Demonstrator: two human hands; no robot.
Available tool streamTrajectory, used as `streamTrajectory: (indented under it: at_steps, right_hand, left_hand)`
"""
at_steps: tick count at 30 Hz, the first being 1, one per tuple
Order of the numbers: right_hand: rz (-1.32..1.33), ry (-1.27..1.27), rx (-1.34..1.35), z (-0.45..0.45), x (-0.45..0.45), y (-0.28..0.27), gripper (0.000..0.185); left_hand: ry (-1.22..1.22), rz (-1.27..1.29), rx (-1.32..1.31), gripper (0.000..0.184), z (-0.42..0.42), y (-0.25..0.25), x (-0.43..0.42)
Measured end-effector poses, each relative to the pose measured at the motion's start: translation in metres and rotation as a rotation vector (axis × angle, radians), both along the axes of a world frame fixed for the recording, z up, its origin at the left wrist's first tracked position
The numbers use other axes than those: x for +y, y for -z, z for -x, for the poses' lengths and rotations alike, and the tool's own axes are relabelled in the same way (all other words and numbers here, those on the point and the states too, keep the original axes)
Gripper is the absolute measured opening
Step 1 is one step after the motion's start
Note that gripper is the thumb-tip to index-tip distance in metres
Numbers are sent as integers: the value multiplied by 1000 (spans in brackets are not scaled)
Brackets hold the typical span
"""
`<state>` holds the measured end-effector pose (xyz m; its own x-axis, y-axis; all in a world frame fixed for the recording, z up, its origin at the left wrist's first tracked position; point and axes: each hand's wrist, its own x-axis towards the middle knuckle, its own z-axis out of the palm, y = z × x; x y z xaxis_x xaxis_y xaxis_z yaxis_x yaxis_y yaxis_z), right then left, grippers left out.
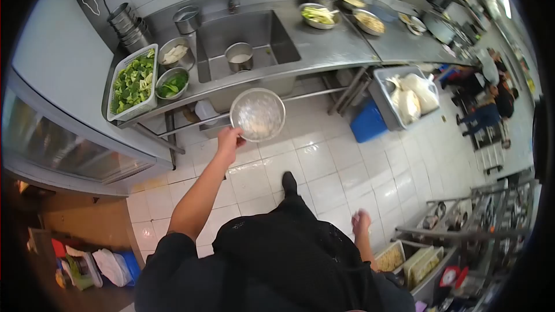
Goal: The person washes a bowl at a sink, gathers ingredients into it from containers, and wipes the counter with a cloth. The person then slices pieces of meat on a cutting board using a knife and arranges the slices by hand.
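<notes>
Round bowl point(258, 113) gripped in the left hand point(231, 140), off the counter point(341, 52).
It is over the tiled floor point(324, 167), just in front of the counter's front edge by the sink point(269, 28); whether it holds anything is hard to tell. The left hand's fingers clasp its near rim. The right hand point(361, 221) is out to the side, well apart from the bowl and seemingly empty; blur hides how far its fingers curl. A small pot point(239, 56) stands in the sink. At the counter's left front corner sits a white basket point(139, 110) of broccoli point(133, 81), with green leaves point(172, 85) in a dish beside it. The broccoli and green leaves look already sorted; the round bowl is not set down, and what else remains does not show.
</notes>
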<state>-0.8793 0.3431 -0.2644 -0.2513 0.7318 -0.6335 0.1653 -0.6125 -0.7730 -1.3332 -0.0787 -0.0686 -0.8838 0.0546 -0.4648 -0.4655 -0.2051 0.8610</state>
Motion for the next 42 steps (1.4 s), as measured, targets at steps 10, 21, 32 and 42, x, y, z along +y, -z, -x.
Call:
streamTrajectory:
  at_steps: [10,21,32,42]
  right_hand:
    - [103,-1198,739,763,-60,-195,35]
    - [180,-1461,547,1273,-146,-151,60]
    - [248,-1165,468,1121,-234,-44,10]
    - [-85,-1353,402,1138,-228,-45,14]
  left_hand:
    - [-187,-82,-77,26,314,10,-11]
    - [-383,-110,-358,27,465,82,49]
    - [-491,-95,-538,22,549,174,99]
    - [-431,-123,-450,26,571,116,103]
